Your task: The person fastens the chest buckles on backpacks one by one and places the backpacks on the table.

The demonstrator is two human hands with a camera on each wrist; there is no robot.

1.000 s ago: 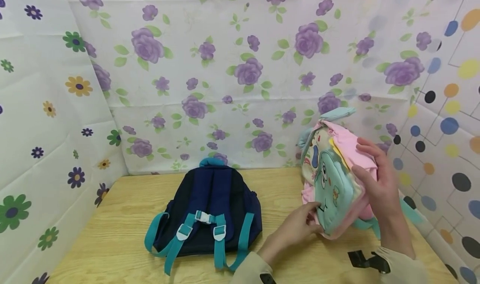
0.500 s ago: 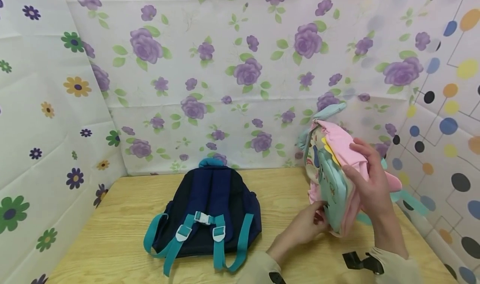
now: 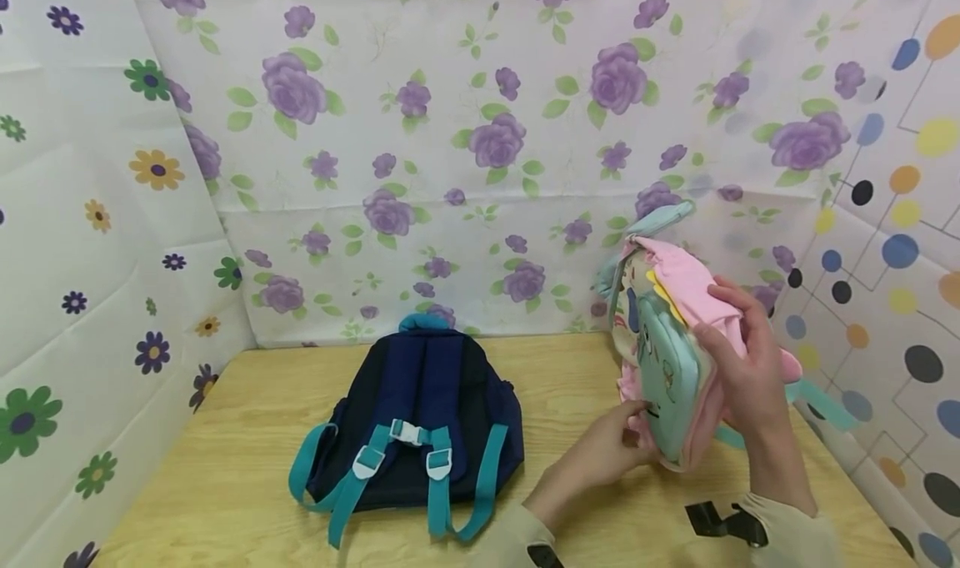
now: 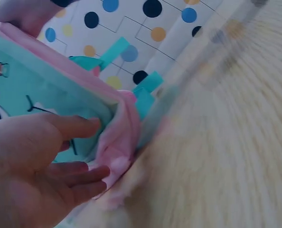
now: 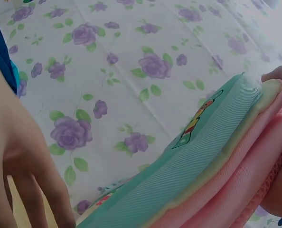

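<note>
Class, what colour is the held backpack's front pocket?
The front pocket is pale blue-green, seen best in the head view.

Head view looks down; nearer wrist views share pink backpack.

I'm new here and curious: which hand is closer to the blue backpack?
Left: the left hand is right of the blue backpack, low on the pink bag; the right hand is farther right, higher on that bag's side.
</note>
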